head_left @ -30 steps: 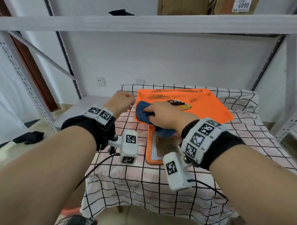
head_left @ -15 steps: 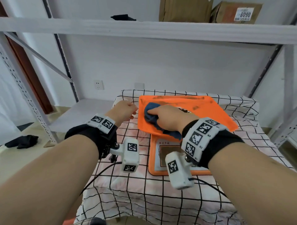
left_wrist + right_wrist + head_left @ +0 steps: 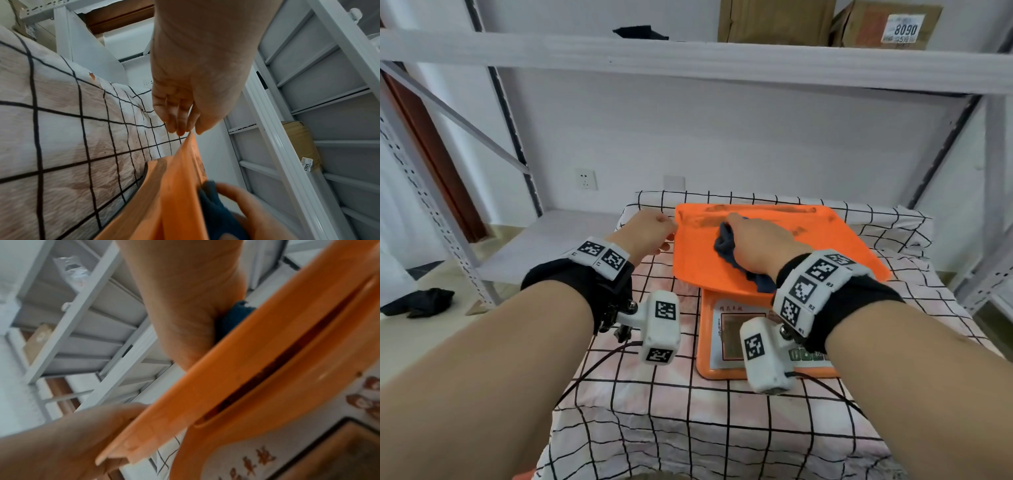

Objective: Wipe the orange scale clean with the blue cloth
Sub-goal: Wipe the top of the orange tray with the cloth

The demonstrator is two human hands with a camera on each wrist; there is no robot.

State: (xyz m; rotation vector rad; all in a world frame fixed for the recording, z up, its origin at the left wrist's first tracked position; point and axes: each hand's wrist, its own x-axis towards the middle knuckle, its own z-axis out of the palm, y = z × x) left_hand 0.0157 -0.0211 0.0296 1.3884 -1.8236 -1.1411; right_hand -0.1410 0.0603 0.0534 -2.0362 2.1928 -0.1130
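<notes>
Right hand (image 3: 758, 245) covers most of the cloth (image 3: 726, 245); only its edges show, fingers hidden. Its wrist cam hides part of the scale (image 3: 774, 240) display, text there too small to read. Right wrist view is blurred. Left hand (image 3: 191, 100) fingertips meet the tray edge, grip unclear. Box (image 3: 887, 24) cut by top edge.

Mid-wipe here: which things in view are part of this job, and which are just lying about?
In the job: orange scale; blue cloth, in the right hand; left hand, its grip on the platter's left edge.

Lying about: cardboard boxes on the shelf; dark rag on the floor; wall socket.
</notes>
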